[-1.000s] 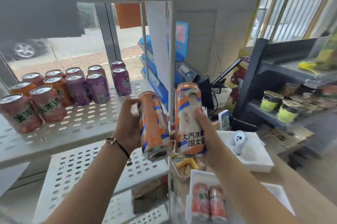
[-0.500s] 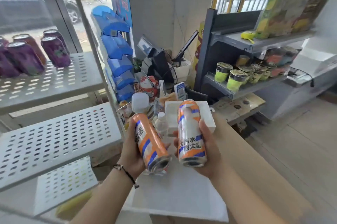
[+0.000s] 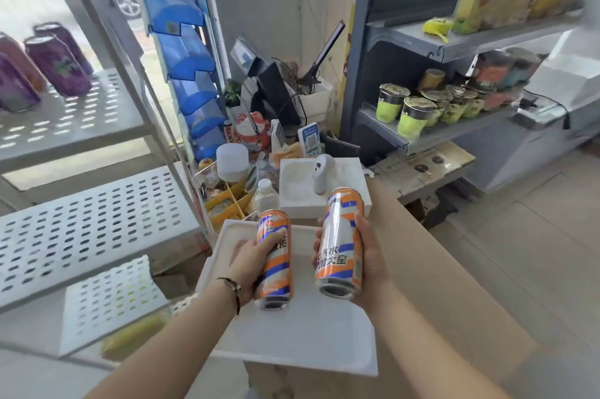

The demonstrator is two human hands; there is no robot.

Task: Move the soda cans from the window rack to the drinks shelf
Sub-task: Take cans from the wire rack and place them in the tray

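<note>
Soda cans, two tall orange, white and blue ones, are in the person's hands, one each, held out in front of the body above a white foam tray [image 3: 302,346]. The left hand [image 3: 251,263] wraps the left soda can [image 3: 274,257] from its left side, fingers curled across the label. The right hand [image 3: 368,255] wraps the right soda can [image 3: 341,242] from its right side, thumb on the near face. Both cans point long axis away from the person, tops tilted forward and up, bottoms toward the camera. They sit just beside each other, not touching.

From both grips the dark grey drinks shelf [image 3: 454,129] lies forward and to the right, holding green-labelled cans [image 3: 414,117]. The right hand is the nearer one, so it likely reaches the shelf first. The white perforated window rack [image 3: 74,125] lies to the left of the left hand, with purple soda cans [image 3: 58,68] standing on it.
</note>
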